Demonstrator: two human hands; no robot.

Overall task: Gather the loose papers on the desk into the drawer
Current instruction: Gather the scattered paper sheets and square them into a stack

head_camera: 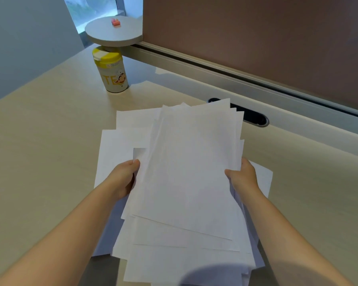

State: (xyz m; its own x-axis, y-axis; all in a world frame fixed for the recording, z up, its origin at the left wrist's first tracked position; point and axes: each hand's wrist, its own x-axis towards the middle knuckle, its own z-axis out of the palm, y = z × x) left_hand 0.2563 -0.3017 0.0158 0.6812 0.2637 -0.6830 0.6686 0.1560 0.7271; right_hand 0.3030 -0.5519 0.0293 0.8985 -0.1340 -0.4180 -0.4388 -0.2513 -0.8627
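My left hand (123, 178) and right hand (243, 175) pinch a messy stack of white papers (186, 172) by its side edges, held between them above the pale desk (46, 124); a few sheets (114, 145) lie flat underneath, left

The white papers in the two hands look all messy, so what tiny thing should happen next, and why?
Probably squaring them up: the left hand and right hand grip the sides of the fanned stack of white paper sheets, whose corners stick out unevenly. Tapping the edges on the pale wooden desk would likely make one neat pile. No drawer is in view yet.
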